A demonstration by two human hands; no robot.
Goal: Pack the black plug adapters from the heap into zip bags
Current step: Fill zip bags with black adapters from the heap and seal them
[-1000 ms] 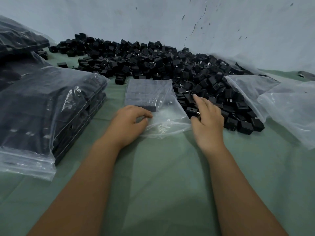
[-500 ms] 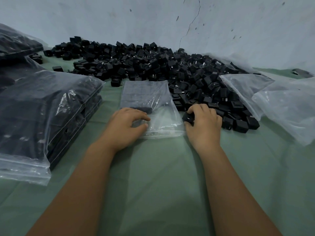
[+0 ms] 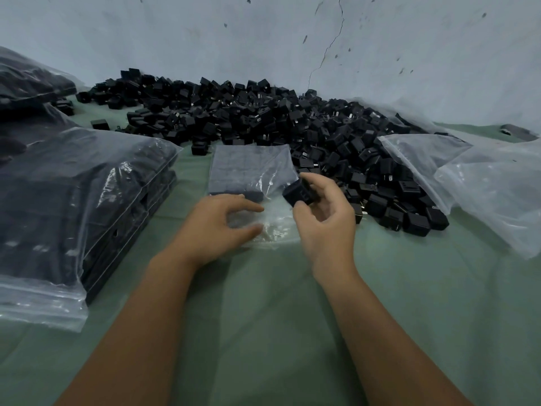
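Black plug adapters [image 3: 263, 118] lie heaped on a muted green cloth [image 3: 263, 317] against a pale blue-grey wall [image 3: 205, 33] flecked with dark marks and split by a thin dark crack. A black adapter [image 3: 300, 193] sits in the right hand [image 3: 325, 221]. Clear zip bags [image 3: 251, 171] show grey over their dark contents; the packed bags [image 3: 73, 200] at left look near-black, with white glare.

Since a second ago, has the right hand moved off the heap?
Yes. The right hand has lifted off the heap and come left toward the bag mouth, now gripping an adapter.
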